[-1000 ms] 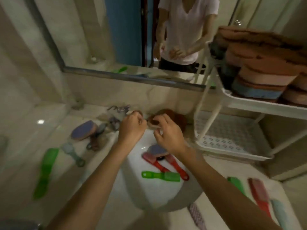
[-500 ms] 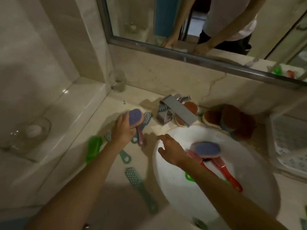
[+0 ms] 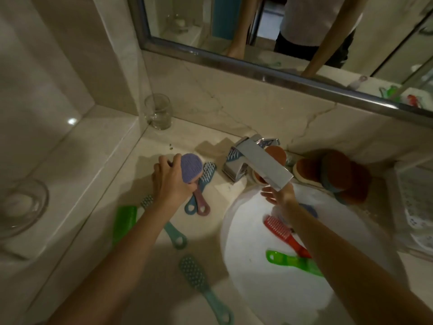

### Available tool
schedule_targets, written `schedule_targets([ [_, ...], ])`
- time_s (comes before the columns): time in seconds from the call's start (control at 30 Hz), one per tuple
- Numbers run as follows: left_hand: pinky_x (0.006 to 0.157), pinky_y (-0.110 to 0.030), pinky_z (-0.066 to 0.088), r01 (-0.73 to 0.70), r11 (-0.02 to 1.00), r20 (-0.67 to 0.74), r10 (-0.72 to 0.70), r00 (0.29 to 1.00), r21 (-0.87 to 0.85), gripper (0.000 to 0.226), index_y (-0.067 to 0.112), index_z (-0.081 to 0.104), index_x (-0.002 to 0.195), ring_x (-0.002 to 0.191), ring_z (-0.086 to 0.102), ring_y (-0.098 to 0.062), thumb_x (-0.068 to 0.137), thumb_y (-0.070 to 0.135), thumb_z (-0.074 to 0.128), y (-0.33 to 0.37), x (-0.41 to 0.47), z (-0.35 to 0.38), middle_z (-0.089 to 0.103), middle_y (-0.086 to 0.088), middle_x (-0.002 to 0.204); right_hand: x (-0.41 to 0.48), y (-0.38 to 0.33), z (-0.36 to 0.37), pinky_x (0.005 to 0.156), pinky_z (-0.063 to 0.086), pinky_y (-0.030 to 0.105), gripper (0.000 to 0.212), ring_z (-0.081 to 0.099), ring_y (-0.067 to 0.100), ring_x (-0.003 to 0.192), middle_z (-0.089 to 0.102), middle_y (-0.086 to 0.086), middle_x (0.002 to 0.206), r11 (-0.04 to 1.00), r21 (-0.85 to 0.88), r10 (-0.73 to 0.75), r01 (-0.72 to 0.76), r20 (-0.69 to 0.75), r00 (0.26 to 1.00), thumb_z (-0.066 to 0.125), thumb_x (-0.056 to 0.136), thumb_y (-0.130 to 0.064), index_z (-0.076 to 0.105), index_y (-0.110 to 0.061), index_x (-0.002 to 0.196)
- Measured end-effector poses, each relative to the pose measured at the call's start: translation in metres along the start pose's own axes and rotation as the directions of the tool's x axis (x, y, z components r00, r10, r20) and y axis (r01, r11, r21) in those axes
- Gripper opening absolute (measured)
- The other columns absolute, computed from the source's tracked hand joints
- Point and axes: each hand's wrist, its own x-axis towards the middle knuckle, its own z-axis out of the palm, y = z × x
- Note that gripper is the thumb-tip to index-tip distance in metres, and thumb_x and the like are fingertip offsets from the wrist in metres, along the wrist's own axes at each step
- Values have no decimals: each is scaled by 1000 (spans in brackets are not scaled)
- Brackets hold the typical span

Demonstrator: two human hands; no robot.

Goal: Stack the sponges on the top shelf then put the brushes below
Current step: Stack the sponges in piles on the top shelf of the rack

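My left hand [image 3: 171, 181] grips a purple oval sponge [image 3: 191, 167] on the counter left of the tap, on top of a blue brush [image 3: 201, 184] and a mauve brush [image 3: 201, 202]. My right hand [image 3: 278, 195] reaches under the chrome tap spout [image 3: 264, 167] over the white basin [image 3: 246, 266], fingers loosely spread, holding nothing. Brown and orange sponges [image 3: 337, 174] lie behind the basin. A red brush [image 3: 283, 233] and a green brush [image 3: 293, 261] lie in the basin. Teal brushes [image 3: 199, 282] and a green one [image 3: 123, 221] lie on the counter.
A glass jar [image 3: 158, 111] stands in the back corner, and a glass bowl [image 3: 18, 207] sits on the left ledge. The white rack's lower shelf [image 3: 414, 207] shows at the right edge. A mirror [image 3: 281, 31] runs along the wall.
My view swung left and down, away from the rack. My left hand closed on the purple sponge left of the tap, and my right hand moved up under the spout.
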Motion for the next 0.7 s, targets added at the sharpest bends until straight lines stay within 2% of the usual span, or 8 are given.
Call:
schedule_targets([
  [0.07, 96, -41, 39, 47, 996, -17, -48, 999, -75, 75, 17, 37, 133, 119, 38, -35, 71, 39, 73, 1, -5, -6, 35, -15, 131, 2, -1, -1, 98, 46, 43, 21, 62, 32, 87, 60, 17, 96, 1000, -31, 0, 2, 39, 999, 36, 100, -17, 53, -5, 99],
  [0.13, 98, -40, 38, 81, 985, -36, -87, 996, -151, 71, 19, 36, 135, 120, 39, -35, 75, 39, 68, 3, -8, -12, 39, -15, 131, 4, -1, -2, 82, 52, 38, 26, 62, 33, 96, 60, 16, 102, 1000, -7, -20, 21, 67, 998, 39, 100, -19, 51, -3, 116],
  [0.23, 96, -39, 41, 174, 912, 11, -183, 983, -373, 58, 24, 40, 136, 118, 48, -33, 82, 40, 54, 8, -10, -22, 50, -13, 128, -1, -3, -2, 69, 51, 30, 28, 60, 24, 83, 60, 11, 98, 997, 56, -45, 44, 30, 999, 45, 97, -20, 48, -6, 121],
  [0.33, 81, -33, 45, 364, 610, 216, -304, 928, -704, 45, 20, 49, 125, 104, 56, -27, 87, 43, 46, 19, -13, -32, 59, -10, 123, -11, -2, -8, 77, 55, 34, 29, 60, 26, 94, 58, 14, 111, 989, -84, -136, 124, -152, 979, 50, 94, -15, 47, -4, 122],
  [0.4, 77, -32, 45, 453, 421, 337, -323, 885, -786, 43, 20, 52, 115, 96, 57, -22, 87, 52, 47, 29, -19, -37, 62, -7, 115, -25, -3, -19, 89, 54, 40, 32, 61, 25, 96, 56, 11, 111, 955, -224, -252, 195, -258, 933, 56, 91, -14, 47, -5, 120],
  [0.5, 79, -33, 51, 464, 239, 412, -237, 880, -853, 52, 17, 51, 116, 84, 59, -16, 81, 56, 57, 49, -35, -45, 62, -2, 99, -50, -7, -41, 91, 53, 44, 27, 62, 29, 101, 57, 15, 108, 880, -378, -407, 286, -291, 866, 62, 86, -19, 45, -11, 106],
  [0.6, 69, -29, 50, 407, 214, 384, -140, 913, -888, 52, 15, 51, 121, 85, 61, -17, 78, 36, 70, 76, -51, -52, 64, -6, 107, -79, -22, -61, 86, 52, 41, 32, 60, 31, 96, 56, 13, 98, 820, -460, -512, 340, -324, 796, 63, 85, -18, 47, -5, 108],
  [0.7, 74, -34, 50, 331, 232, 326, -62, 943, -915, 45, 13, 55, 111, 86, 62, -23, 71, 26, 70, 106, -63, -63, 66, -11, 106, -103, -45, -78, 84, 52, 45, 30, 59, 29, 90, 54, 6, 89, 727, -542, -637, 421, -306, 707, 64, 83, -19, 48, -5, 104],
])
